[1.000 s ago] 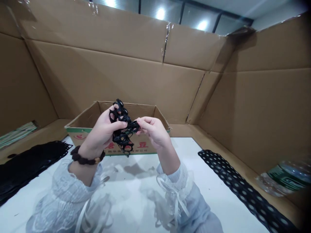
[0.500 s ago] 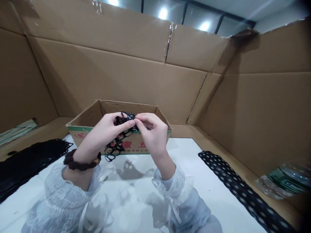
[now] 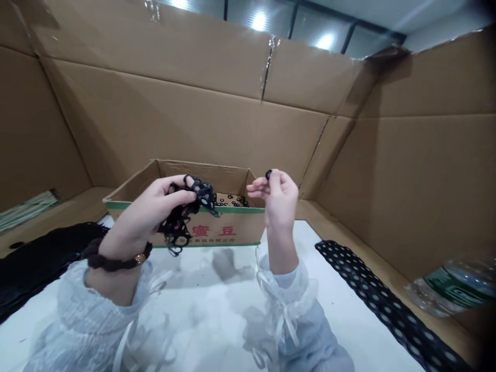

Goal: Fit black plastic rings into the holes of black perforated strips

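Bunched in my left hand (image 3: pixel 160 201) is a black perforated rubber sheet (image 3: pixel 204 195), pinched between thumb and fingers, its holed end dangling below the palm. Over the right side of a cardboard box (image 3: pixel 251 227), my right hand (image 3: pixel 282 201) is raised, with a small black ring (image 3: pixel 268 174) between thumb and index finger and the other fingers partly extended. Inside the box several small black rings (image 3: pixel 234 200) lie on the bottom. Both hands are apart from each other. The front wall of the box hides part of its inside.
On the right lies a long black strip stack (image 3: pixel 382 294) with rows of pale round spots. A dark pile of strips (image 3: pixel 46 253) lies at left. Beyond the right edge of the white table (image 3: pixel 209 330) is a plastic bottle (image 3: pixel 457 287). Tall cardboard walls (image 3: pixel 194 113) surround everything.
My right hand has moved away from the sheet, to the right and slightly up, with a small black ring in its fingers. My left hand has shifted left with the sheet.
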`<move>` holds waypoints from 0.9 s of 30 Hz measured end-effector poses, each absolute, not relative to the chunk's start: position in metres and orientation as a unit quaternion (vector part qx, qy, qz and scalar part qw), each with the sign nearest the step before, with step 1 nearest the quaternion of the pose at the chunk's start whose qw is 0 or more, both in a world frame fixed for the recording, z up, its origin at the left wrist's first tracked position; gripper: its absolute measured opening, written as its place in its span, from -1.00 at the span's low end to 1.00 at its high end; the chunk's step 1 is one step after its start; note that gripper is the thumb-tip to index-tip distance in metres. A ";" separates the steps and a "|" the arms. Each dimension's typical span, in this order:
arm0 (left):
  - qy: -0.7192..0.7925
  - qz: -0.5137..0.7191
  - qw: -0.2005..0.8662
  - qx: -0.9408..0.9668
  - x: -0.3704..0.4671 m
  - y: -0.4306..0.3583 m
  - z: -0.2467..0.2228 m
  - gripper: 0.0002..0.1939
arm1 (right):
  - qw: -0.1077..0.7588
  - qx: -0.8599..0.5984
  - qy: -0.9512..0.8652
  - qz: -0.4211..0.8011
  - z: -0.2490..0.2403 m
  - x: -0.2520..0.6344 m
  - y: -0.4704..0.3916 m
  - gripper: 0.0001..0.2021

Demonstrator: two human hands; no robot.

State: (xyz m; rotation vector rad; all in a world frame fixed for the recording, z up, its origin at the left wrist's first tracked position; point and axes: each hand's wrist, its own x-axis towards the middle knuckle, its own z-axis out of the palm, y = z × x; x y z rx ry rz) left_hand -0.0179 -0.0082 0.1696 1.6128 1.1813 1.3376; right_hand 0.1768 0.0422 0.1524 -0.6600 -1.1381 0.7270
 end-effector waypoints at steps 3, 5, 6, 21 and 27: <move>0.447 0.494 0.322 0.673 -0.024 -0.004 0.169 -0.84 | 0.718 -0.350 -0.541 0.263 0.142 0.188 0.067 -0.72; 0.433 0.474 0.284 0.712 -0.024 0.000 0.168 -0.87 | 0.650 -0.400 -0.606 0.222 0.132 0.186 0.081 -0.77; 0.430 0.463 0.269 0.727 -0.023 0.002 0.168 -0.88 | 0.606 -0.420 -0.642 0.210 0.128 0.183 0.085 -0.79; 0.434 0.360 0.237 0.791 -0.027 0.008 0.163 -0.57 | 0.540 -0.253 -0.762 0.252 0.141 0.145 0.033 -0.74; 0.423 0.379 0.213 0.795 -0.019 0.006 0.167 -0.59 | 0.497 -0.253 -0.771 0.307 0.146 0.150 0.032 -0.73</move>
